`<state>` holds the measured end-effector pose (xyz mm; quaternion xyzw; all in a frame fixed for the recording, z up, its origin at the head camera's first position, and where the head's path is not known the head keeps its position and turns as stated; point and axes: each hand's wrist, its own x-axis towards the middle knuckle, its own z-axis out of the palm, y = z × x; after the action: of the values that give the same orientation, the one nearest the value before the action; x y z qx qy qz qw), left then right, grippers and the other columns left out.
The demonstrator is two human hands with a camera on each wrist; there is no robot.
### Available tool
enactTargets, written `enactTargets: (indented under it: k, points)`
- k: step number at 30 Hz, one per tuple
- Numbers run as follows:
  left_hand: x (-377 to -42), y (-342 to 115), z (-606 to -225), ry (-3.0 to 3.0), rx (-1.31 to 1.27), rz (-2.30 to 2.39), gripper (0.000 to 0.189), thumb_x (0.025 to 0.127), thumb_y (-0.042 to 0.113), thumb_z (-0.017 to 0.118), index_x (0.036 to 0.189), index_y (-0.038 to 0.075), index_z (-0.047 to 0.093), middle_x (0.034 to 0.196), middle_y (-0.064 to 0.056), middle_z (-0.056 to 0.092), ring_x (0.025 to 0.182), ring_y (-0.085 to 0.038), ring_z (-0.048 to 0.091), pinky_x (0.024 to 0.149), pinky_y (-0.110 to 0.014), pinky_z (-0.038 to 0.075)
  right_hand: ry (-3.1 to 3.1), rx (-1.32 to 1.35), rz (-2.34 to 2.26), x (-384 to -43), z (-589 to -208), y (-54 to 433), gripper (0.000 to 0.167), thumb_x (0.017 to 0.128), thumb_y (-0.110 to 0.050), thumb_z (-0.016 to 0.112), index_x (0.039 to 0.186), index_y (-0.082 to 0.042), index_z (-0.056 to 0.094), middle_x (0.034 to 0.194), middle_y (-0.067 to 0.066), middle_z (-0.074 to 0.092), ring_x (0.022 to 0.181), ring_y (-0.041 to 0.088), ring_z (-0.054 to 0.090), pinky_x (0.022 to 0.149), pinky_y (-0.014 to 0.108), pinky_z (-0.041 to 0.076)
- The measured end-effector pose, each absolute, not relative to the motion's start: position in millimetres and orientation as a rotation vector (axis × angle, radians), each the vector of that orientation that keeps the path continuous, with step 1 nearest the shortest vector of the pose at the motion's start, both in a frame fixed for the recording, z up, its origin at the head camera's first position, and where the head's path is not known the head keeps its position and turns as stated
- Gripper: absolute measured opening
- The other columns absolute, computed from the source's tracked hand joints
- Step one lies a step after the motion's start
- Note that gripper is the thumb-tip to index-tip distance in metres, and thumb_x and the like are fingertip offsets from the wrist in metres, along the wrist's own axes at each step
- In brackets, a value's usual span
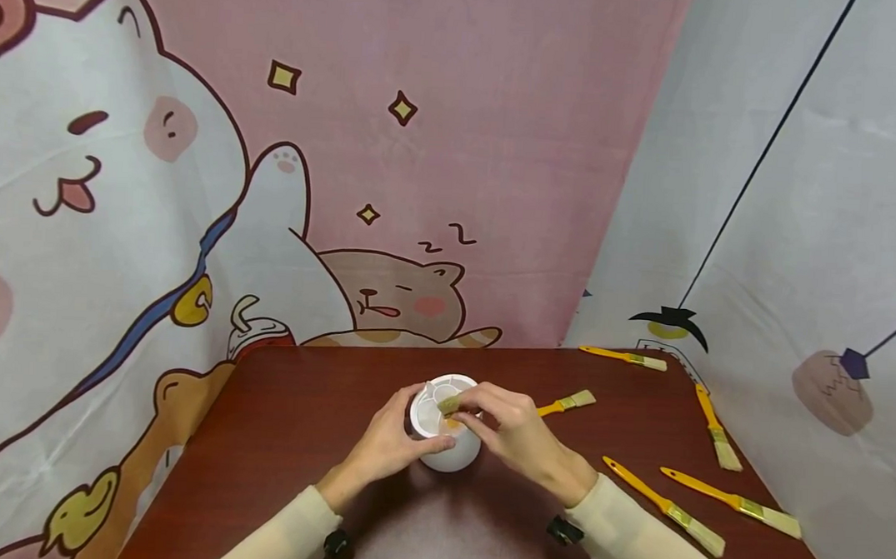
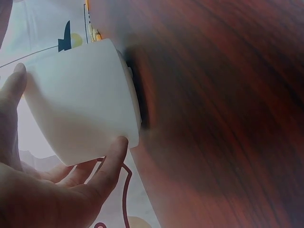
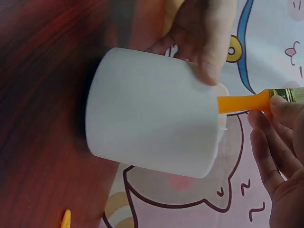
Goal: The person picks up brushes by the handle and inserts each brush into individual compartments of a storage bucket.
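Note:
A round white holder [image 1: 451, 458] with a divided top stands on the table, wider at its top in the right wrist view. My left hand [image 1: 388, 439] grips it from the left, thumb at the front near the rim. Between the thumb and fingers of my right hand [image 1: 520, 429] is a paintbrush [image 3: 244, 103], pinched near its metal band. Its orange handle points down into the holder's top and its pale bristles face up. How deep the handle reaches is hidden by the holder wall [image 3: 152, 114].
Several more orange-handled paintbrushes lie on the dark wooden table [image 1: 283, 456]: one [image 1: 555, 407] just right of the holder, one [image 1: 625, 356] along the back edge, others [image 1: 667, 507] toward the right. A cartoon-printed cloth [image 1: 497, 190] hangs behind the table.

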<state>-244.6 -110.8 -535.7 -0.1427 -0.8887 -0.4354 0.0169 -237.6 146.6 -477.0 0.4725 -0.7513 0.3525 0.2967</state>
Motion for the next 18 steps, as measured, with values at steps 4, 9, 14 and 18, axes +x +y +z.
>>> enactTargets:
  k: [4, 9, 14, 18]
  points:
    - [-245, -111, -536, -2.765, -0.444, -1.358, 0.116, 0.083, 0.066, 0.102, 0.171, 0.010, 0.051, 0.159, -0.012, 0.069, 0.142, -0.030, 0.069, 0.117, -0.057, 0.058, -2.013, 1.284, 0.911, -240, -485, 145, 0.039, 0.090, 0.008, 0.096, 0.120, -0.011, 0.082, 0.113, 0.000, 0.084, 0.095, 0.011, 0.082, 0.081, 0.020, 0.067]
    - [-246, -111, -537, -2.763, -0.444, -1.366, 0.116, 0.083, 0.065, 0.102, 0.171, 0.011, 0.051, 0.160, -0.011, 0.068, 0.145, -0.031, 0.069, 0.119, -0.058, 0.057, -2.057, 1.271, 0.855, -241, -491, 145, 0.037, 0.088, 0.005, 0.098, 0.118, -0.010, 0.083, 0.111, 0.001, 0.085, 0.093, 0.011, 0.082, 0.078, 0.019, 0.066]
    - [-246, -111, -536, -2.754, -0.447, -1.371, 0.116, 0.082, 0.063, 0.103, 0.171, 0.010, 0.051, 0.160, -0.012, 0.068, 0.145, -0.031, 0.069, 0.120, -0.058, 0.057, -2.099, 1.245, 0.746, -241, -496, 144, 0.033, 0.088, -0.001, 0.101, 0.116, -0.010, 0.086, 0.109, -0.001, 0.087, 0.095, 0.012, 0.081, 0.084, 0.023, 0.067]
    - [-246, -111, -537, -2.751, -0.455, -1.352, 0.115, 0.082, 0.061, 0.104, 0.170, 0.009, 0.052, 0.159, -0.012, 0.069, 0.143, -0.031, 0.070, 0.119, -0.058, 0.057, -2.115, 1.240, 0.693, -242, -500, 144, 0.036, 0.087, -0.002, 0.102, 0.119, -0.011, 0.087, 0.110, -0.003, 0.088, 0.098, 0.012, 0.079, 0.086, 0.027, 0.068]
